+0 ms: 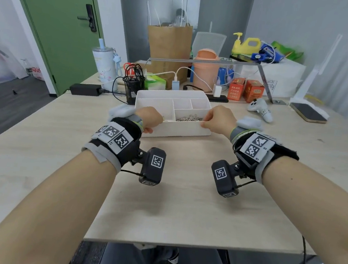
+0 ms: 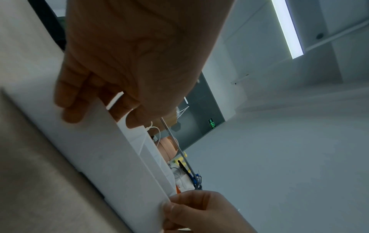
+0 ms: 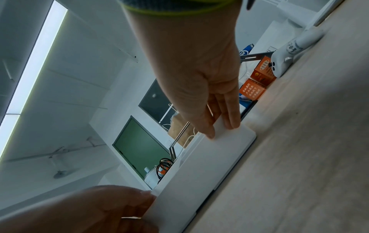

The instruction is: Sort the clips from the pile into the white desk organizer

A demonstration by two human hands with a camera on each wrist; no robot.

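Note:
The white desk organizer [image 1: 179, 130] stands on the pale wood table, with both hands at its near corners. My left hand [image 1: 154, 124] grips the near left corner, thumb on the front wall and fingers curled over the rim [image 2: 79, 102]. My right hand [image 1: 205, 121] pinches the near right corner [image 3: 217, 126], thumb on the front wall. A heap of silver paper clips [image 1: 189, 119] fills the near right compartment. Something small and yellowish [image 1: 165, 120] lies by my left fingers in the long left compartment. The two far compartments look bare.
Behind the organizer stand a black mesh pen holder [image 1: 133, 85], chargers with white cables and a pink bin [image 1: 204, 71]. Two orange boxes [image 1: 247, 90], a white controller [image 1: 260, 109] and a phone [image 1: 307, 112] lie at the right. Bare tabletop [image 1: 178, 206] stretches toward me.

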